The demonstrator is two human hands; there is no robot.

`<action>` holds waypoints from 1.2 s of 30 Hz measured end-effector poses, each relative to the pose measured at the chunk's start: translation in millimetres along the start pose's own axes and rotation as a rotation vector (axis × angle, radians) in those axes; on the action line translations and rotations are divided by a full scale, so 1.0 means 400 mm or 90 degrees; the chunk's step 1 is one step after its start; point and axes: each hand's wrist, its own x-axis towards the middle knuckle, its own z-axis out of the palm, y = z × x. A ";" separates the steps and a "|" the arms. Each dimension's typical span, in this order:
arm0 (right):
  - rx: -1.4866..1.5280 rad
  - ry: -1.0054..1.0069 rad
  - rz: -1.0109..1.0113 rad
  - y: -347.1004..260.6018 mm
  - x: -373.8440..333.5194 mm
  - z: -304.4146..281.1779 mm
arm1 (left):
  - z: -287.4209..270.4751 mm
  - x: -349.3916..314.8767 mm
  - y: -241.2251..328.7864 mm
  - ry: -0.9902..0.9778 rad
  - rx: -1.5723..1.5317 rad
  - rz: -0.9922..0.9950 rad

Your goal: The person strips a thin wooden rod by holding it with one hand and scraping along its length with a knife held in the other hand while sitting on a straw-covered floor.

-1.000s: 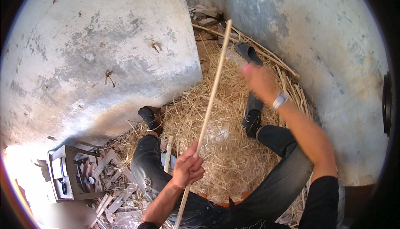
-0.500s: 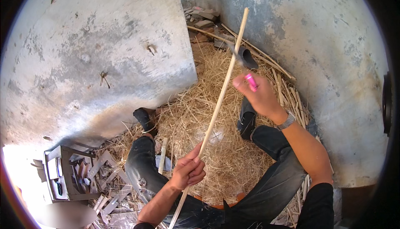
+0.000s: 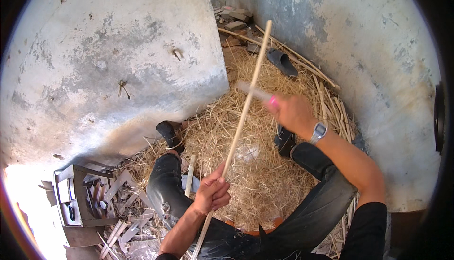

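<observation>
Closed around the lower part of a long, pale wooden stick [image 3: 247, 101], my left hand [image 3: 211, 194] holds it aslant, with its far end up and to the right. My right hand [image 3: 295, 115] is closed on the pink handle of a knife [image 3: 273, 101]. The blade, smeared by motion, points left and crosses the upper half of the stick. Whether the edge touches the wood I cannot tell. The stick's near end runs down past my left wrist, over my leg.
Pale shavings [image 3: 250, 184] cover the floor between my legs. A dark slipper [image 3: 282, 63] and long strips [image 3: 326, 97] lie along the right wall [image 3: 378, 71]. On the left are a wooden frame [image 3: 78, 196] and scraps. Broken bricks [image 3: 235, 19] sit in the far corner.
My right hand has come slightly down, and the knife has swung from pointing up to pointing left, lower along the stick. The stick's far end has dropped a little and shifted left.
</observation>
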 end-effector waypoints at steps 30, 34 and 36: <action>0.000 -0.004 0.084 0.054 -0.006 0.009 | -0.003 0.020 -0.021 0.017 0.051 0.041; 0.088 -0.073 -0.090 -0.083 -0.102 0.049 | 0.006 0.035 -0.022 0.070 0.132 0.071; 0.103 -0.143 -0.140 -0.190 -0.163 0.045 | -0.009 0.034 -0.040 0.067 0.155 0.084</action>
